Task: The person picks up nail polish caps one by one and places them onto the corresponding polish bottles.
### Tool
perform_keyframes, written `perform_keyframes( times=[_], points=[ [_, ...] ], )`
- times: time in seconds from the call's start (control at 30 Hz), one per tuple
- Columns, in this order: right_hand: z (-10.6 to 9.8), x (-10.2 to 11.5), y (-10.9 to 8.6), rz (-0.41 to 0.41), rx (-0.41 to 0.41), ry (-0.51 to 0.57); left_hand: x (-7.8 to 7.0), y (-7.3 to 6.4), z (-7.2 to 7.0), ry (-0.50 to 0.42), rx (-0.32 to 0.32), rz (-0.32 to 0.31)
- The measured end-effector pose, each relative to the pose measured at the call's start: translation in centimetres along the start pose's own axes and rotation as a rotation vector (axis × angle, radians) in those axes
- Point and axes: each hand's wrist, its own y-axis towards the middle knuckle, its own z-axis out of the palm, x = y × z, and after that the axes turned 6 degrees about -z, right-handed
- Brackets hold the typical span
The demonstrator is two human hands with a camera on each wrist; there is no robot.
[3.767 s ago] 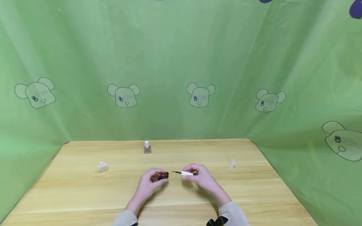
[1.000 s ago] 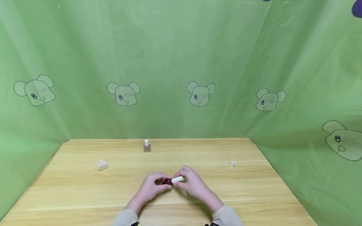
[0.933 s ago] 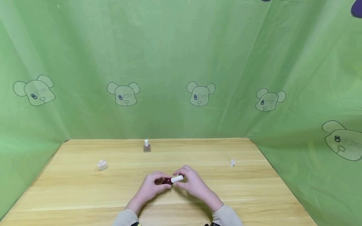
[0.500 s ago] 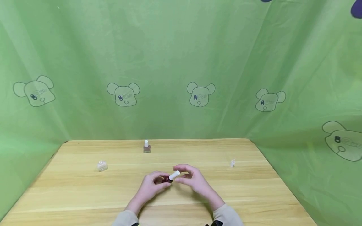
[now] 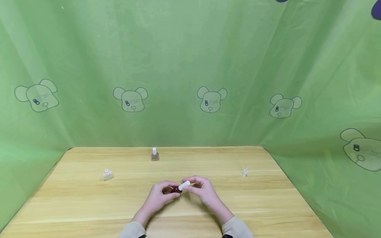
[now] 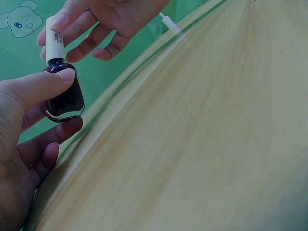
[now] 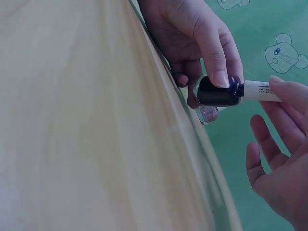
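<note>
My left hand point(image 5: 158, 195) pinches a dark red nail polish bottle point(image 6: 66, 100) between thumb and fingers, low over the front middle of the table. Its white cap point(image 6: 54, 45) sits on the bottle's neck, and the brush is hidden inside. Thumb and fingers of my right hand point(image 5: 206, 191) pinch that cap, while the other fingers lie spread in the right wrist view. The bottle leans with its cap toward the right hand in the head view. Small dark print shows on the cap point(image 7: 260, 90).
A mauve nail polish bottle point(image 5: 154, 156) with a white cap stands near the back edge. Left of the hands is a clear, capless bottle point(image 5: 108, 175). A small white brush cap point(image 5: 245, 173) stands at the right, brush up. A green curtain point(image 5: 172, 66) surrounds the wooden table point(image 5: 89, 205).
The cap and its brush, held apart from the bottle at first, came onto its neck. Half a second ago the right fingers were off the cap; now they pinch it again.
</note>
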Motion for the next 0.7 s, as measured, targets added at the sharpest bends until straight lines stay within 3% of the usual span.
perform_keyframes(
  times=[0.4,0.53,0.7],
  points=[
    [0.75,0.40,0.00,0.076,-0.135,0.021,-0.12,-0.02,0.00,0.011,0.021,0.006],
    [0.73,0.39,0.03,0.054,-0.125,0.018,-0.24,-0.07,-0.05,0.006,0.021,0.001],
    [0.35,0.18,0.04,-0.010,-0.057,0.032,-0.34,-0.12,-0.05,0.017,0.001,-0.018]
  ],
)
